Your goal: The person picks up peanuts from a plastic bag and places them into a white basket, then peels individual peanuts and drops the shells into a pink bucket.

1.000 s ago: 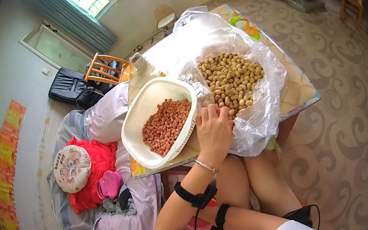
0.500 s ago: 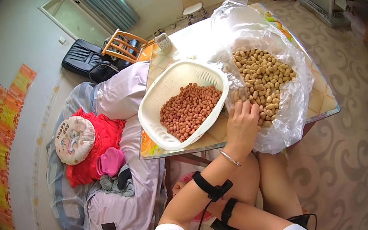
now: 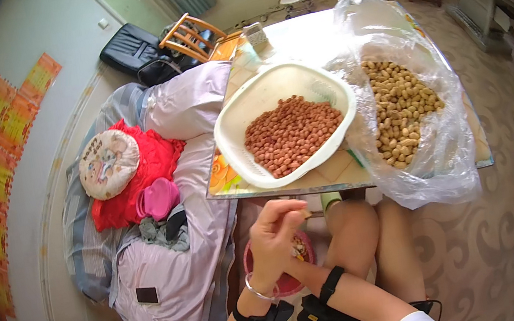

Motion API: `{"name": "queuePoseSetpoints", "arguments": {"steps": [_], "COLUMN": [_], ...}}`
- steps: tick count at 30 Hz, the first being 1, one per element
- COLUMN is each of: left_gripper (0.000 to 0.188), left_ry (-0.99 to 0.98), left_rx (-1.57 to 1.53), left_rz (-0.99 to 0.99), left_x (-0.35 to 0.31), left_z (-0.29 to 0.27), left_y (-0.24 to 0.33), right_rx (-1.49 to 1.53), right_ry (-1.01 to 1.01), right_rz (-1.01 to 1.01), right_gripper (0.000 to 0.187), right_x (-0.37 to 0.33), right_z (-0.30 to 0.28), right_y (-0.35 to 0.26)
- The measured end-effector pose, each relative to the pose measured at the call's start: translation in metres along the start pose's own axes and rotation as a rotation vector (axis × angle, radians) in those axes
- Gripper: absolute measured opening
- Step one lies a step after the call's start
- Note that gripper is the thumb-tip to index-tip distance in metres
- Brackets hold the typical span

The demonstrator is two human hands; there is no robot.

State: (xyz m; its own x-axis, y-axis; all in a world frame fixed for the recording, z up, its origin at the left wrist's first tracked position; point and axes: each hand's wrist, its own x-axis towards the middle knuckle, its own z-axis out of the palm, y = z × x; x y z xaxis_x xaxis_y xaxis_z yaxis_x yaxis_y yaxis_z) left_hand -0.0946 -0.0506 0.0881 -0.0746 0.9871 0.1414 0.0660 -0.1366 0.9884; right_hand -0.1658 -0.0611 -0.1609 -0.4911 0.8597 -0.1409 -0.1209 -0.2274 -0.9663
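My left hand (image 3: 272, 229), with a silver bangle and a black strap on its arm, hovers off the table's front edge. Its thumb and fingers are closed on a small pale unshelled peanut (image 3: 307, 214). Crossing beneath it, my right forearm (image 3: 353, 290) comes in from the lower right; the left hand and wrist hide my right hand. Below both is a red bucket (image 3: 310, 257) with bits like shells inside. On the table, a white plastic basket (image 3: 347, 119) holds shelled reddish peanuts (image 3: 293, 132). To its right, a clear plastic bag (image 3: 450, 158) lies open around unshelled peanuts (image 3: 401, 109).
The patterned table (image 3: 334, 175) ends just beyond my knees. On its back left stands a small patterned holder (image 3: 257, 38). At left, a covered couch (image 3: 171, 297) bears a round cushion (image 3: 109, 165), red cloth, a pink item (image 3: 158, 199) and a phone (image 3: 147, 295).
My left hand has come out of the bag of peanuts, back and left to above the bucket, with a peanut in its fingers. The view has shifted, so the table appears farther right.
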Motion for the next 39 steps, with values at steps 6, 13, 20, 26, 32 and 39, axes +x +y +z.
{"name": "queuePoseSetpoints", "arguments": {"steps": [6, 13, 20, 26, 32, 39], "left_gripper": [0.02, 0.018, 0.017, 0.026, 0.027, 0.029], "left_ry": [0.512, 0.757, 0.756, 0.782, 0.744, 0.681], "left_rx": [-0.71, -0.786, -0.829, -0.865, -0.862, -0.818], "left_rz": [-0.51, -0.589, -0.577, -0.57, -0.58, -0.58], "left_x": [-0.05, -0.092, -0.086, -0.086, -0.084, -0.083], "left_z": [-0.104, -0.127, -0.135, -0.133, -0.129, -0.128], "left_y": [-0.089, -0.158, -0.167, -0.17, -0.167, -0.171], "right_rx": [0.013, -0.033, 0.066, -0.033, 0.007, -0.047], "right_ry": [0.079, 0.026, -0.118, -0.19, -0.192, -0.194], "right_rz": [-0.075, -0.013, 0.0, -0.016, 0.033, 0.116], "right_gripper": [0.015, 0.009, 0.012, 0.017, 0.018, 0.021], "right_x": [0.009, -0.001, -0.001, -0.006, -0.009, -0.012], "right_z": [-0.001, -0.007, -0.003, -0.004, -0.007, -0.009], "right_y": [-0.019, -0.061, -0.069, -0.076, -0.084, -0.09]}}
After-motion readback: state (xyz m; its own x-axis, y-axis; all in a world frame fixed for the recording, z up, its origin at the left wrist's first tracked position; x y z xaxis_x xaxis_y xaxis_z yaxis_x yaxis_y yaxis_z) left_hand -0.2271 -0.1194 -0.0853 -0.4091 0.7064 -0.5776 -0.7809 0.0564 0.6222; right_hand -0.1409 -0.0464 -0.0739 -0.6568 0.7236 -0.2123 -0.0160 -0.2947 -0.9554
